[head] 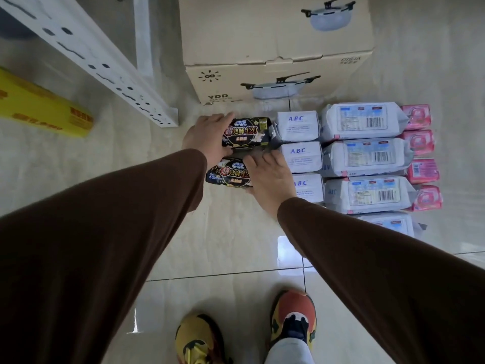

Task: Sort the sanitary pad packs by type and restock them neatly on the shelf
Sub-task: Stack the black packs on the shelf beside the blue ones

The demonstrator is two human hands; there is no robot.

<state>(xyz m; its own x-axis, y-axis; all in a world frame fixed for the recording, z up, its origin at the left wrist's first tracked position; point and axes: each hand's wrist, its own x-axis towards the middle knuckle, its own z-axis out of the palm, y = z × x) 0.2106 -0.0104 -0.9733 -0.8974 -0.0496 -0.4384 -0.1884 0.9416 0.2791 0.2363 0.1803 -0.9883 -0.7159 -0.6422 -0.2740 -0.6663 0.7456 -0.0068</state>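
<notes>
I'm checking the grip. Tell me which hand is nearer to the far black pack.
Left. The left hand grips the far black pack at its left end. The right hand rests on the near black pack, just short of the far one.
</notes>
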